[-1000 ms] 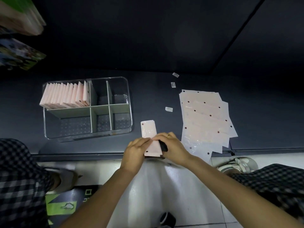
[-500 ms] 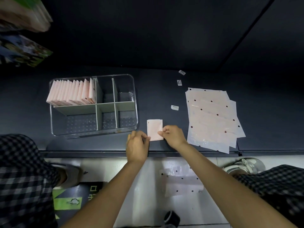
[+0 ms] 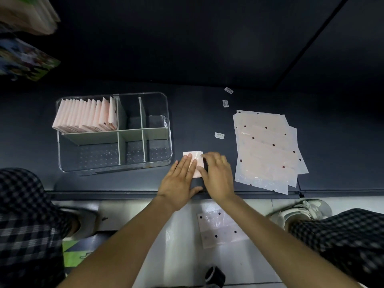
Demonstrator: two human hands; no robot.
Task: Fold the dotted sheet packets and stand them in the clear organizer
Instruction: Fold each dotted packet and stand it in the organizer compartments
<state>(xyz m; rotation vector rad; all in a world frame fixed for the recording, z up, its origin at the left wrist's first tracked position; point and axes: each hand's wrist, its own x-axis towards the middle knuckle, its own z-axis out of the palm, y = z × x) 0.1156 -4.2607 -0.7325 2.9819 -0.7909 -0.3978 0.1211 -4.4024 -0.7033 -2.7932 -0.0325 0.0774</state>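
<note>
Head view: the folded packet, pinched half a second ago, is now pressed flat by the left hand and right hand, fingers straight, right of the organizer on the dark table. Tiled floor is seen below.

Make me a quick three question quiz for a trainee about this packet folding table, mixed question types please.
1. True or false: the folded packets stand in the back left compartment of the clear organizer.
2. Which side of the folded packet on the table is the stack of flat dotted sheets on: A left, B right?
3. What are the left hand and right hand doing?

Key
1. True.
2. B.
3. Both press flat on the folded packet on the table.
</note>
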